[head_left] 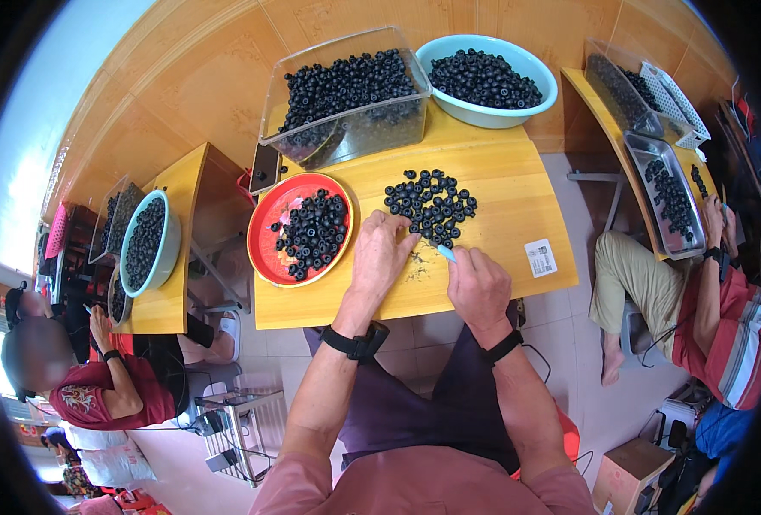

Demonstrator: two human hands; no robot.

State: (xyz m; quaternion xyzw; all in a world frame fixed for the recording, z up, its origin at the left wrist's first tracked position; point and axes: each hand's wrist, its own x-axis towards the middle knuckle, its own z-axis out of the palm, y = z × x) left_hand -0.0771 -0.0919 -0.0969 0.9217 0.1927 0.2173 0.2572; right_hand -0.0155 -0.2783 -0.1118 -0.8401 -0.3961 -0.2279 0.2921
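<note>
Small round black parts with hollow centres lie in a loose pile [432, 199] on the yellow wooden table [518, 189]. My left hand [380, 255] rests at the pile's near left edge, fingers bent and pinched together; whatever sits between the fingertips is too small to make out. Closed in my right hand [481, 292] is a slim light-blue tool [446, 253], its tip pointing at the parts beside my left fingers. Fine dark scraps [416, 268] are scattered below the fingertips. Left of my left hand, a red round tray [262, 259] holds many more black parts.
Behind the pile stand a clear plastic bin [372, 137] and a light-blue basin [483, 113], both full of black parts. A white label [541, 257] is stuck at the table's right. People work at tables on the left [183, 257] and right [603, 112].
</note>
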